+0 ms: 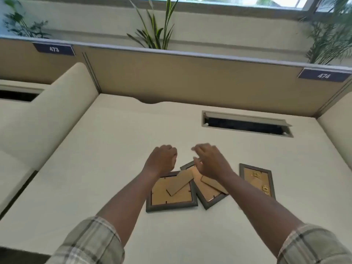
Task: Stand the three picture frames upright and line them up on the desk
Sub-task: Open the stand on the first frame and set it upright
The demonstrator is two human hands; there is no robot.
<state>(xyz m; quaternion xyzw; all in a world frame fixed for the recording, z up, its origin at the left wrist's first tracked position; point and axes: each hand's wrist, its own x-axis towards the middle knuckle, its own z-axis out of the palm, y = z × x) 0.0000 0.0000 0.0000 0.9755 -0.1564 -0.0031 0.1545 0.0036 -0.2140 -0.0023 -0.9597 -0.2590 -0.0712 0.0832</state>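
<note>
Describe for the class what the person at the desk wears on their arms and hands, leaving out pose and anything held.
Both hands, the left hand and the right hand, are bare: no gloves, and no rings or watch that can be seen. The forearms are uncovered. Each arm has a rolled-up plaid sleeve in grey-green and cream checks with thin darker lines; the other sleeve matches.

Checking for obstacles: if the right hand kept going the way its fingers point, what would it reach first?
Probably the left hand: the right hand points leftward and slightly away, above the middle frame. Depth is unclear, so it might pass.
</note>
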